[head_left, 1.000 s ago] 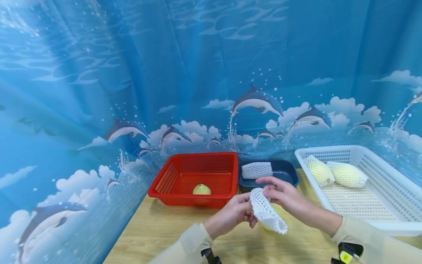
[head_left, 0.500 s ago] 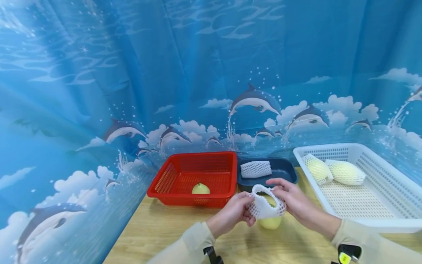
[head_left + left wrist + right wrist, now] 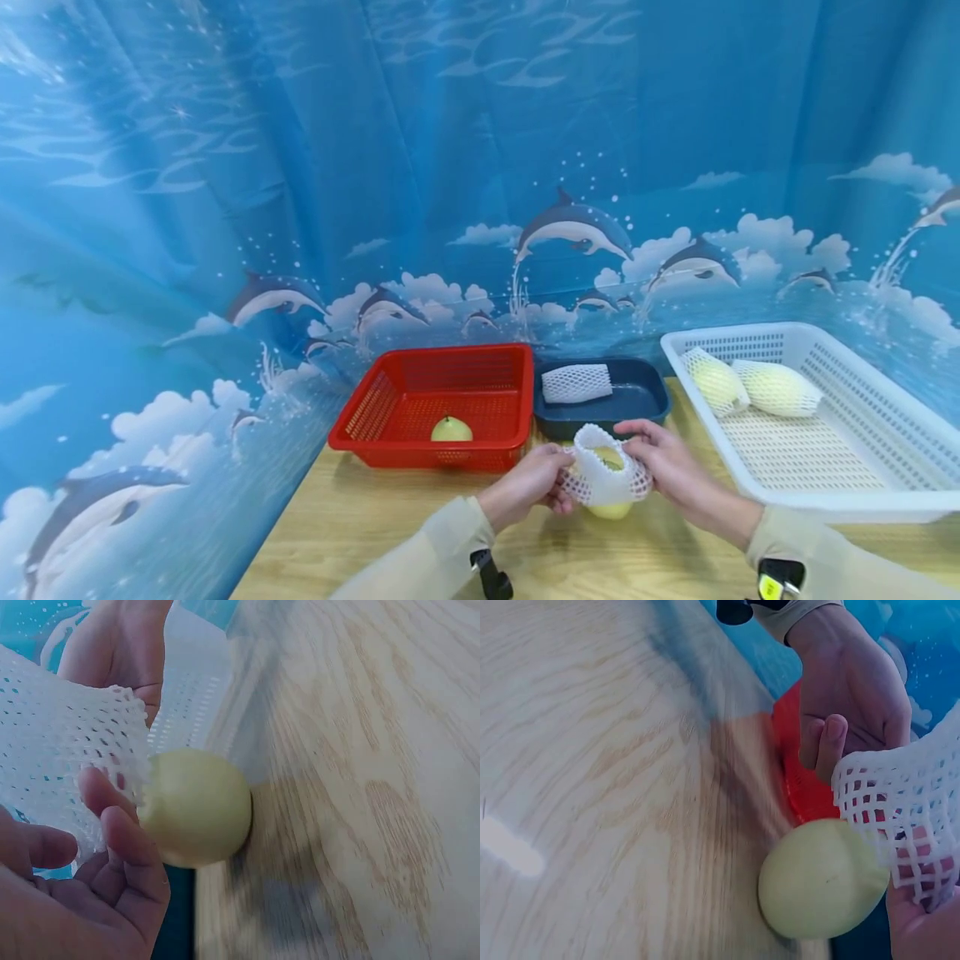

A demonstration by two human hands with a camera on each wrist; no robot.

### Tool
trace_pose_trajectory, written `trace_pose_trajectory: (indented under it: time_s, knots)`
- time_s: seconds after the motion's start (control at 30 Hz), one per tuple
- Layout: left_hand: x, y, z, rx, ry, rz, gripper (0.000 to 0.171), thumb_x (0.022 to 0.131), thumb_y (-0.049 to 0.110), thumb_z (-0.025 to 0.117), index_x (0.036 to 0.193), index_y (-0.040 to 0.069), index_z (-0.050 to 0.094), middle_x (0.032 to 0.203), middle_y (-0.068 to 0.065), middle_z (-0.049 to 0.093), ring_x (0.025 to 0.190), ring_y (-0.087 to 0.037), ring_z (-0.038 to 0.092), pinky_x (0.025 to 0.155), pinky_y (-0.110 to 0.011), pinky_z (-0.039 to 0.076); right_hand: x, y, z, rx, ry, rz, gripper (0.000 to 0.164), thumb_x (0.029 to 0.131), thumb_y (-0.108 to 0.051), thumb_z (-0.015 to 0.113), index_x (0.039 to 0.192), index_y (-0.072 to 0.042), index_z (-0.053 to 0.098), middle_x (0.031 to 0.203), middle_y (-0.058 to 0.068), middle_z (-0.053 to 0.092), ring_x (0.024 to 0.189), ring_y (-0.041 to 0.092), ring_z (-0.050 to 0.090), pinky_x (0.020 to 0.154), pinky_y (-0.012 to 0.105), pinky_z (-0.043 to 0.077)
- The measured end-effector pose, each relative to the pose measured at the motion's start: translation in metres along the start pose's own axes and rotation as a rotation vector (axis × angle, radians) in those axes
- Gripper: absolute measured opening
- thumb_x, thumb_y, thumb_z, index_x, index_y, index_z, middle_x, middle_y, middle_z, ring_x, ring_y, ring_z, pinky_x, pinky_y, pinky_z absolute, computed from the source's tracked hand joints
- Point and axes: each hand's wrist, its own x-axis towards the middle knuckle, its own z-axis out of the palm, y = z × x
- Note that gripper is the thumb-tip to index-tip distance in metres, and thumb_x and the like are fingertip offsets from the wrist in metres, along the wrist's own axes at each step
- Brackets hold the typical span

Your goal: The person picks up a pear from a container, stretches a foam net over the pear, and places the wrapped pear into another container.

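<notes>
A pale yellow-green pear (image 3: 611, 510) stands on the wooden table, its stem showing through the opening of a white foam net sleeve (image 3: 596, 483). The sleeve's lower edge reaches the pear's upper part, while the lower half of the pear (image 3: 206, 814) stays bare. My left hand (image 3: 528, 485) pinches the net's left side between thumb and fingers. On the opposite side my right hand (image 3: 667, 465) grips the net, stretching it wide. In the right wrist view the net (image 3: 900, 791) hangs right at the pear's (image 3: 817, 881) top, and part of my right hand shows through its mesh.
Behind my left hand stands a red basket (image 3: 431, 446) with one bare pear (image 3: 452, 429). A dark blue tray (image 3: 637, 400) holds another foam net (image 3: 577, 383). To the right, a white basket (image 3: 847, 500) contains two net-covered pears (image 3: 780, 389). A dolphin-print curtain (image 3: 450, 167) hangs behind.
The net sleeve has gone from tilted and bunched beside my fingers to spread open between both hands, and has come lower over the pear. My right hand now grips its right side.
</notes>
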Motion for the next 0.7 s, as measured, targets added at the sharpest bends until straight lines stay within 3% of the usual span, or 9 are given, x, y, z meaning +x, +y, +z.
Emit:
trace_pose_trajectory:
  time_s: [0.23, 0.43, 0.7]
  knots:
    - [0.008, -0.011, 0.003, 0.005, 0.022, -0.018, 0.006, 0.098, 0.012, 0.045, 0.095, 0.008, 0.046, 0.061, -0.006, 0.054, 0.041, -0.010, 0.050, 0.040, -0.021, 0.042, 0.004, 0.013, 0.000, -0.054, 0.038, 0.009, 0.041, 0.095, -0.005, 0.052, 0.134, 0.007, 0.047, 0.101, 0.008, 0.065, 0.084, 0.014, 0.063, 0.067, 0.028, 0.054]
    - [0.009, -0.016, 0.006, 0.081, -0.006, -0.031, 0.008, 0.099, 0.010, 0.043, 0.093, 0.005, 0.044, 0.059, -0.010, 0.056, 0.040, -0.012, 0.053, 0.039, -0.022, 0.043, 0.003, 0.023, 0.003, -0.128, 0.071, 0.020, 0.040, 0.093, -0.004, 0.052, 0.131, 0.009, 0.050, 0.086, 0.004, 0.061, 0.073, 0.013, 0.057, 0.060, 0.026, 0.049]
    - [0.014, -0.019, 0.005, 0.190, -0.008, -0.036, 0.012, 0.099, 0.009, 0.044, 0.090, 0.003, 0.049, 0.063, -0.017, 0.065, 0.043, -0.014, 0.057, 0.040, -0.024, 0.048, 0.006, 0.036, 0.002, -0.170, 0.113, 0.053, 0.039, 0.091, -0.003, 0.052, 0.128, 0.008, 0.055, 0.090, 0.005, 0.065, 0.071, 0.014, 0.056, 0.057, 0.026, 0.046]
